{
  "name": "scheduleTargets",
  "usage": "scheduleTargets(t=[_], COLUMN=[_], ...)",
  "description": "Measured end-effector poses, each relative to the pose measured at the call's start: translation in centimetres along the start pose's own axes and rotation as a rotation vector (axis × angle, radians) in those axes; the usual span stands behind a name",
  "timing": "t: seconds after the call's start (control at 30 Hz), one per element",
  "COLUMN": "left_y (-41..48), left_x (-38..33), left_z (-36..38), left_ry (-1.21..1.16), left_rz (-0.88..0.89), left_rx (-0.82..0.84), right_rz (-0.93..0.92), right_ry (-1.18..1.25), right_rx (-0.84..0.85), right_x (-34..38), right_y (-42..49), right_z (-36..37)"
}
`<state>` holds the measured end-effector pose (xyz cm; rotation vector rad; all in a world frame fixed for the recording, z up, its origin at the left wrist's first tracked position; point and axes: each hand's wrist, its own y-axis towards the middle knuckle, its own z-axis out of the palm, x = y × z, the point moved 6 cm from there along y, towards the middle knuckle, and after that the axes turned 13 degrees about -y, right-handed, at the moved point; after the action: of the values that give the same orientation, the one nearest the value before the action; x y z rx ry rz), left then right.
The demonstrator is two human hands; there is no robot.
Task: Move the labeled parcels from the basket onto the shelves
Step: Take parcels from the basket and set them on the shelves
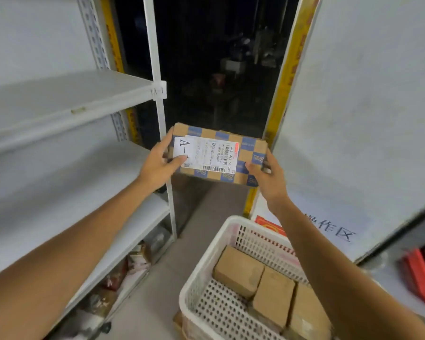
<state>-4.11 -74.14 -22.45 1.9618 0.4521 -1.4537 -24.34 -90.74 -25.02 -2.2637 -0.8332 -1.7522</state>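
Here, white shelves (66,94) fill the left side, one tagged A-1. A white plastic basket (201,273) sits low on the right with brown boxes (272,293) inside. A checked parcel (245,148) with an "A-" label is up in the air above the basket, the left grip (157,165) and right grip (268,180) each clasping one end.

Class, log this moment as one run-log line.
left hand: holds checkered parcel | right hand: holds same parcel | basket: plain boxes inside | shelf tag: A-1
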Motion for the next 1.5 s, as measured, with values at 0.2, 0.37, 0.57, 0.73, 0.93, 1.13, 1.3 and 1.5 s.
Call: scheduleTargets(t=[0.2, 0.37, 0.57, 0.73, 0.93, 1.13, 1.3, 1.5], left_y=[-2.2, -4.5, -7.8, -10.1, -12.1, -13.6, -13.8, -12.0], left_x=[5.2, 9.9, 16.3, 21.0, 24.9, 27.7, 31.4, 36.7], left_z=[8.9, 14.6, 19.8, 22.0, 24.1, 26.7, 28.7, 31.4], left_ry=[-0.069, -0.019, -0.042, -0.035, -0.042, -0.046, 0.001, 0.023], left_rz=[-0.189, -0.220, -0.381, -0.498, -0.607, -0.666, -0.673, -0.612], left_rx=[0.076, 0.229, 0.385, 0.476, 0.555, 0.600, 0.575, 0.496], right_rz=[0.135, 0.294, 0.491, 0.650, 0.786, 0.951, 0.966, 0.934], right_ry=[-0.021, -0.050, -0.082, -0.122, -0.167, -0.163, -0.213, -0.196], right_rx=[-0.024, -0.043, -0.084, -0.110, -0.157, -0.185, -0.144, -0.129], right_x=[-7.7, -14.8, -21.9, -25.7, -29.4, -33.4, -37.9, -44.5], right_y=[-4.0, -7.5, -12.7, -15.7, -17.9, -19.8, -18.5, -14.5], right_z=[-5.6, -8.3, -9.6, -9.7, -9.1, -9.3, -9.1, -6.5])
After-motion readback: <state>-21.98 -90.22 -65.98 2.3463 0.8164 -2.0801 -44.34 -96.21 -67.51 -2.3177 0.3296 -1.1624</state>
